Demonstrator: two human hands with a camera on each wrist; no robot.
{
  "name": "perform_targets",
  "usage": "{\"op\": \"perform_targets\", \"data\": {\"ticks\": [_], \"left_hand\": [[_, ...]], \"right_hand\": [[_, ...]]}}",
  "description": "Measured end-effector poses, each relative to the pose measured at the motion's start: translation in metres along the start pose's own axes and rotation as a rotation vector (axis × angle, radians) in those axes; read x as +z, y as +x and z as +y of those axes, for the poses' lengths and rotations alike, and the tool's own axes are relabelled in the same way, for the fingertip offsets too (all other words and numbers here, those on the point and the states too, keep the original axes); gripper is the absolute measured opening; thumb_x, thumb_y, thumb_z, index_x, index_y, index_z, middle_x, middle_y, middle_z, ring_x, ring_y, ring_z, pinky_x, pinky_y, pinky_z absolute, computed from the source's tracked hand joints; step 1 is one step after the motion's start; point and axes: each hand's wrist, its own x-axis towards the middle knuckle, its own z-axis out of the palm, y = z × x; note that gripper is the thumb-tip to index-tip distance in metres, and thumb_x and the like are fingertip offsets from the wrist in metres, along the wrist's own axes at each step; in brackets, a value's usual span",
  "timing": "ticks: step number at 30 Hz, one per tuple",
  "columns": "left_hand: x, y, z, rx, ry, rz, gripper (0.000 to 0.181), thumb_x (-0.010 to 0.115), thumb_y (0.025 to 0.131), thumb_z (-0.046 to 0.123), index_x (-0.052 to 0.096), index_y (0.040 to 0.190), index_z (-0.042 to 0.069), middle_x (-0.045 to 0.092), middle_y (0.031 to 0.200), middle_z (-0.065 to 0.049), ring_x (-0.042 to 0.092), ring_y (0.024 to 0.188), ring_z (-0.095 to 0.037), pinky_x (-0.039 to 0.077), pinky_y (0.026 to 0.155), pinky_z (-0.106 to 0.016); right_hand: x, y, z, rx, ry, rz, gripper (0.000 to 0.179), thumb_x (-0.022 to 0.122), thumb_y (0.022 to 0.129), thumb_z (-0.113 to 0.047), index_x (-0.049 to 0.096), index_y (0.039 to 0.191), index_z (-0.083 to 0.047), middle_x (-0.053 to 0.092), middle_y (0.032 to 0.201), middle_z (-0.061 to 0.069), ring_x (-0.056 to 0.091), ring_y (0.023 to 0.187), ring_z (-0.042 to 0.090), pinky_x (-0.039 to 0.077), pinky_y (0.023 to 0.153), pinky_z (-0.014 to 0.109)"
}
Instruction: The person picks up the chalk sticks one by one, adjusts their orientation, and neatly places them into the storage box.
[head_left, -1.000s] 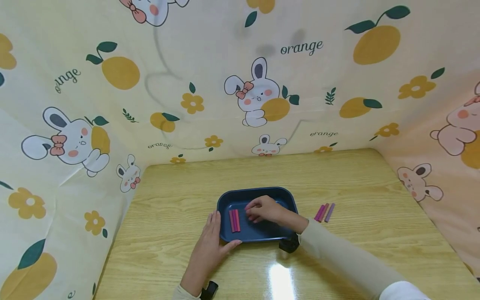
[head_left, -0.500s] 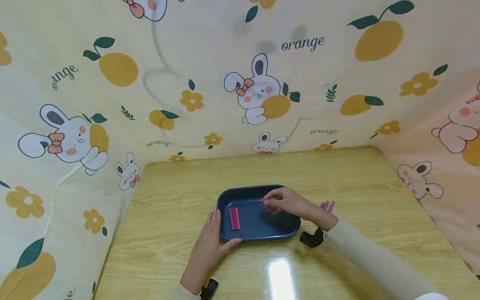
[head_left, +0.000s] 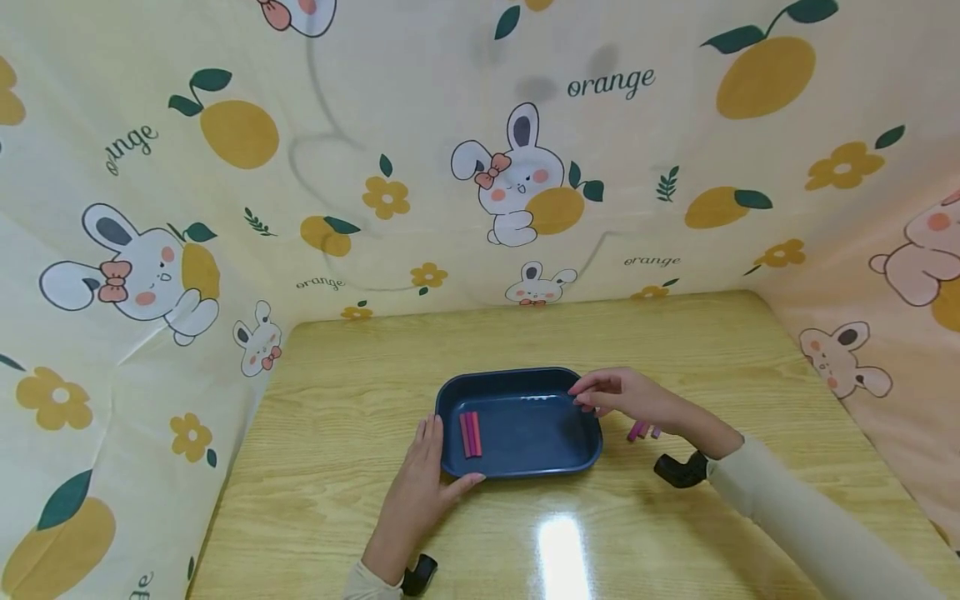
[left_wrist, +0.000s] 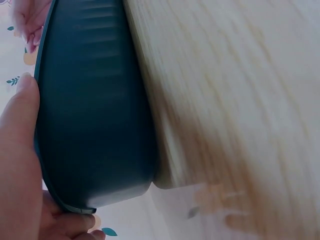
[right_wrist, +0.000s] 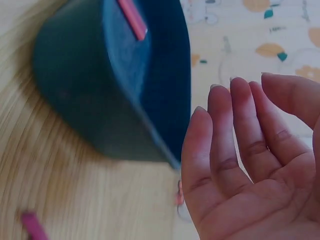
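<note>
My left hand [head_left: 420,487] rests at the left end of a dark blue tray [head_left: 525,473], its straight fingers along the end wall and its thumb at the near rim. The left wrist view shows that thumb [left_wrist: 22,107] against the tray's edge. Inside, toward the left, several short pink, purple and coral sticks [head_left: 470,435] lie side by side; their exact kind is unclear. Over the tray's right rim is my right hand [head_left: 630,396], which appears in the right wrist view with loosely bent fingers and nothing in them.
On the wooden table [head_left: 360,375], right of the tray, lie more short sticks [head_left: 637,430], partly hidden beneath my right hand. A printed cloth wall [head_left: 412,125] with rabbits and oranges encloses the table's back and sides.
From inside the tray, beside the sticks, my right hand has moved right to its right rim, now partly covering the sticks on the table. My left hand and the tray stay in place.
</note>
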Motion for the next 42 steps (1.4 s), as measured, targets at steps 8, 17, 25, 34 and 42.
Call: {"op": "perform_targets", "data": {"ticks": [8, 17, 25, 34, 42], "left_hand": [[0.0, 0.0, 0.0, -0.002, -0.007, -0.011, 0.108, 0.045, 0.075, 0.077, 0.011, 0.15, 0.007, 0.017, 0.153, -0.014, 0.011, 0.14, -0.025, 0.025, 0.108, -0.045], [0.0, 0.001, -0.001, 0.015, 0.005, 0.001, 0.108, 0.045, 0.075, 0.077, 0.012, 0.149, 0.005, 0.018, 0.152, -0.016, 0.014, 0.139, -0.028, 0.025, 0.107, -0.045], [-0.001, 0.001, 0.001, 0.011, 0.012, -0.005, 0.108, 0.043, 0.076, 0.078, 0.012, 0.149, 0.005, 0.018, 0.152, -0.015, 0.013, 0.14, -0.026, 0.023, 0.109, -0.043], [0.001, 0.0, 0.0, 0.019, 0.021, 0.011, 0.107, 0.044, 0.076, 0.077, 0.012, 0.149, 0.005, 0.018, 0.152, -0.014, 0.014, 0.14, -0.026, 0.023, 0.108, -0.043], [0.001, 0.0, 0.0, 0.017, 0.021, 0.007, 0.108, 0.045, 0.076, 0.077, 0.012, 0.149, 0.005, 0.017, 0.152, -0.015, 0.012, 0.14, -0.026, 0.024, 0.108, -0.044]], "right_hand": [[-0.022, -0.021, 0.011, 0.07, -0.063, 0.031, 0.034, 0.055, 0.095, -0.028, 0.059, 0.118, -0.004, 0.061, 0.112, 0.017, 0.058, 0.089, 0.045, 0.052, 0.069, 0.052], [-0.043, -0.044, 0.028, -0.021, -0.025, -0.133, 0.028, 0.048, 0.098, -0.015, 0.053, 0.119, 0.003, 0.062, 0.1, 0.029, 0.059, 0.085, 0.049, 0.052, 0.068, 0.052], [-0.047, -0.06, 0.04, -0.154, -0.317, -0.109, 0.02, 0.052, 0.094, -0.001, 0.06, 0.111, -0.005, 0.065, 0.105, 0.014, 0.062, 0.09, 0.029, 0.051, 0.078, 0.032], [-0.048, -0.061, 0.053, -0.217, -0.474, -0.124, 0.031, 0.054, 0.086, 0.01, 0.066, 0.102, -0.014, 0.066, 0.103, 0.003, 0.06, 0.09, 0.023, 0.049, 0.078, 0.041], [-0.049, -0.063, 0.06, -0.179, -0.818, -0.046, 0.023, 0.07, 0.078, -0.001, 0.067, 0.094, -0.018, 0.062, 0.095, -0.008, 0.054, 0.092, 0.018, 0.044, 0.079, 0.049]]}}
